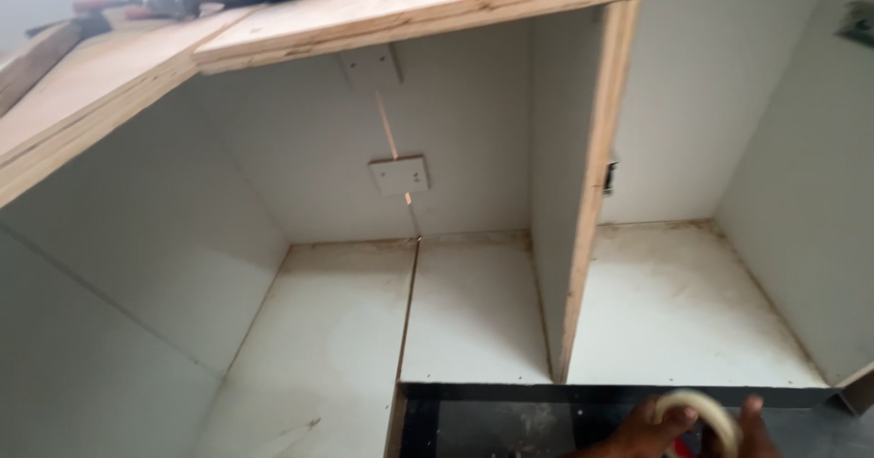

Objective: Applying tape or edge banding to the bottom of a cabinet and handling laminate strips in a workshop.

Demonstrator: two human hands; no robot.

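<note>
Here, gripping one roll of masking tape (703,417) at the bottom edge of the view, in front of the open white cabinet (473,312): fingers of one hand (642,435) curling round its left rim, a fingertip of the other hand (752,422) pressing its right side. Judging it light, fairly stiff, papery, best pinched across the ring. Not showing clearly which hand is left or right. Counting two compartments, one plywood divider (587,194), two small white blocks (399,174) on the back panel.

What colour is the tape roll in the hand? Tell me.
Pale cream tape roll, clearest in the head view, held by a hand.
</note>
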